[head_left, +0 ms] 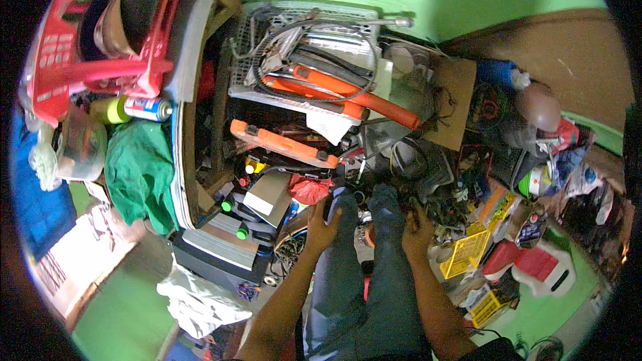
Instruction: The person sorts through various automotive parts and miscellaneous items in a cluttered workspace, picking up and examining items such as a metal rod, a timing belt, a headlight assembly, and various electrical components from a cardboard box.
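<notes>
a: any print to see?

b: yes, on the can [148, 109] left of the crate [267, 102]. it lies on its side, printed in white, blue and red.

a: and the fingers?

b: the left hand [324, 226] is on the near side of the crate, its fingers loosely bent against the left leg [334, 294]. whether they pinch anything, i can't tell.

a: the right?

b: the right hand [416, 228] is nearer than the crate and off to its right. its fingers curl beside the right leg [394, 281], close to a heap of dark parts [441, 214]. too dim to tell if they hold something.

a: what else is by the left?

b: one red bag [311, 190], between that hand and the crate.

a: counts?

b: two long orange pieces [384, 108] in the crate, one jutting past its rim. one orange bar [284, 145] just in front of it. two green caps [241, 233] off its near left corner. two yellow baskets [465, 254], nearer and well to its right.
</notes>
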### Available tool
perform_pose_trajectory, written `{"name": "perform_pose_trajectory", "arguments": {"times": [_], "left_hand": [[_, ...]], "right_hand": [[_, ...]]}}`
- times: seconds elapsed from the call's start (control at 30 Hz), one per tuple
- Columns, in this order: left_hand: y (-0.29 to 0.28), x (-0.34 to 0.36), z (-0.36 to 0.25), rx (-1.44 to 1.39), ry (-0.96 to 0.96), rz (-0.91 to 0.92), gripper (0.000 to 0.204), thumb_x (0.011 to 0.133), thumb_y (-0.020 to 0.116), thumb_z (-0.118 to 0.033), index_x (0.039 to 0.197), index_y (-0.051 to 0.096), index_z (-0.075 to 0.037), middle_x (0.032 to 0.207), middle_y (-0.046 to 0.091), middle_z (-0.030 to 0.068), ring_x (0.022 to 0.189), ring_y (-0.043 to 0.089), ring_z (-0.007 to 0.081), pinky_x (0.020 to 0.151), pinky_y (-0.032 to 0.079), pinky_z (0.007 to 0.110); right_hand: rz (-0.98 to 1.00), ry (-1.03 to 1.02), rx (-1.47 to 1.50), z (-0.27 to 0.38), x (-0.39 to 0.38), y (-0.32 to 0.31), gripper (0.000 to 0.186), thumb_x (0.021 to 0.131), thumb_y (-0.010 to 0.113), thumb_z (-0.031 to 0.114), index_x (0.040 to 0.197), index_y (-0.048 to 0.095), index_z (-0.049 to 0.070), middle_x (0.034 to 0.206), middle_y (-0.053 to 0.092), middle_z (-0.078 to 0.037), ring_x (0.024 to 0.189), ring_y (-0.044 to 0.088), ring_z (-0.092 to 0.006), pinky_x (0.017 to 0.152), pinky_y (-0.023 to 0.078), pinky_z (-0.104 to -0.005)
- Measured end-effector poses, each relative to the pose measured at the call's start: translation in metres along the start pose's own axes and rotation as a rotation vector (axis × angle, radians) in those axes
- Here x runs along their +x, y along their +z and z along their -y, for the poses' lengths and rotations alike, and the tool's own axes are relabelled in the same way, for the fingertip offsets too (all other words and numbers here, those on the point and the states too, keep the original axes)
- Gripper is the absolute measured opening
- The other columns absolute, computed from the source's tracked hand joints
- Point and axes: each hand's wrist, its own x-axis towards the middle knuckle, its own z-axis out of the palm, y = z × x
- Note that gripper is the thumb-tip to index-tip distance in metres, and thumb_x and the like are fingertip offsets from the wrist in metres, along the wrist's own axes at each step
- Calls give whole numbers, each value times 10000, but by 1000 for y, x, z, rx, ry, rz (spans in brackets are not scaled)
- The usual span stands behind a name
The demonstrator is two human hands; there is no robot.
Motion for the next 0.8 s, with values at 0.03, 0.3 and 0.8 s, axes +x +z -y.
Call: {"name": "perform_pose_trajectory", "arguments": {"times": [0.03, 0.3, 0.8], "left_hand": [[3, -5, 5, -21, 4, 30, 600, 930, 684, -345, 1387, 502, -2, 1357, 549, 278, 1278, 511, 433, 1091, 395, 474], [46, -28, 10, 221, 118, 148, 558, 935, 692, -312, 1377, 524, -16, 1383, 521, 301, 1314, 476, 454, 1115, 365, 496], [207, 111, -26, 532, 307, 451, 584, 907, 691, -291, 1375, 495, -2, 1341, 548, 288, 1192, 545, 483, 1028, 454, 510]], "right_hand": [[24, 97, -1, 7, -12, -4, 418, 956, 598, 61, 1371, 577, 13, 1180, 691, -201, 1044, 674, -260, 924, 511, -360], [-330, -102, -91, -60, -25, 3, 324, 959, 583, 28, 1278, 637, 50, 1157, 686, -146, 1019, 660, -239, 878, 507, -332], [-86, 43, -23, -194, 121, -3, 677, 861, 740, 161, 1464, 440, 87, 1438, 489, -254, 1202, 574, -439, 1031, 476, -478]]}}
